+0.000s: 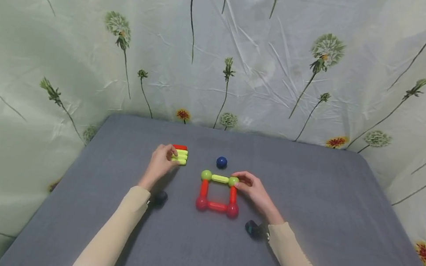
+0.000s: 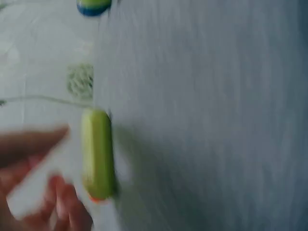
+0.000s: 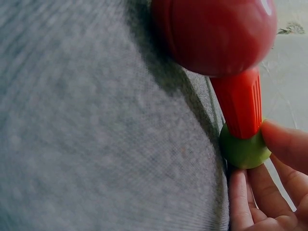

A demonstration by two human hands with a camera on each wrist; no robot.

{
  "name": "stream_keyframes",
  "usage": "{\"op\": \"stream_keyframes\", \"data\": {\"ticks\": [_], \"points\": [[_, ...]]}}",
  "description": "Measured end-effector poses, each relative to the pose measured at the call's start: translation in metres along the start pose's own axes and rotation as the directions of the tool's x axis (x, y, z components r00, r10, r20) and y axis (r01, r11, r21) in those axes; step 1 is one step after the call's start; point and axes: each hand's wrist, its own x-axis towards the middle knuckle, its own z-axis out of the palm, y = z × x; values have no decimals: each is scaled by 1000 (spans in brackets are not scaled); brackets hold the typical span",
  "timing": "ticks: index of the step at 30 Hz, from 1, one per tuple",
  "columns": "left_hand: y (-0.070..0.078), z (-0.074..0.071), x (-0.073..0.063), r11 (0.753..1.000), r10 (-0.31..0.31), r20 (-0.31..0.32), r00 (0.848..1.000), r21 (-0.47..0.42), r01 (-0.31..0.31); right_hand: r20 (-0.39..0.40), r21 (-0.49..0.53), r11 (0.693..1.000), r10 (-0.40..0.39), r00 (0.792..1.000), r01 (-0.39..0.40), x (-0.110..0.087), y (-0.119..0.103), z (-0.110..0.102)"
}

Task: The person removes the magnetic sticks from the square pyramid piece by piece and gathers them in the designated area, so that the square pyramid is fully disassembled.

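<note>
A square frame of balls and rods lies on the table, with two green balls at its far corners and two red balls (image 1: pixel 232 211) at its near ones. My right hand (image 1: pixel 255 193) pinches the far right green ball (image 3: pixel 245 150) between thumb and fingers; a red rod (image 3: pixel 240 103) joins that ball to the near red one. A yellow-green rod (image 1: pixel 220 178) forms the far side. Over a row of several yellow-green rods (image 1: pixel 181 157) and a red rod (image 1: pixel 180 147), my left hand (image 1: pixel 161 160) hovers with thumb and fingers apart, holding nothing. It looks blurred in the left wrist view, beside one rod (image 2: pixel 97 153).
A dark blue ball (image 1: pixel 221 162) stands just beyond the frame's far side. The grey cloth-covered table (image 1: pixel 310 185) meets a flower-patterned curtain (image 1: pixel 268 69) at its back edge. Dark wrist cameras (image 1: pixel 253 229) hang by both wrists.
</note>
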Motion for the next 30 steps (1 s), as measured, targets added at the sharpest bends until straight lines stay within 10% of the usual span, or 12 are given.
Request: {"op": "stream_keyframes", "data": {"ticks": [3, 8, 12, 17, 30], "points": [[13, 11, -1, 989, 141, 212, 967, -81, -126, -5, -2, 1000, 0, 1000, 0, 0, 0, -1], [36, 30, 3, 966, 253, 564, 786, -100, -239, 0, -1, 1000, -5, 1000, 5, 0, -1, 0], [45, 38, 10, 944, 262, 614, 745, -4, -329, 8, 11, 1000, -1, 1000, 1, 0, -1, 0], [48, 40, 11, 936, 228, 597, 769, 82, -341, 8, 6, 1000, 3, 1000, -3, 0, 0, 0], [43, 56, 23, 993, 107, 282, 954, -80, -88, 23, 15, 1000, -6, 1000, 6, -5, -11, 1]]}}
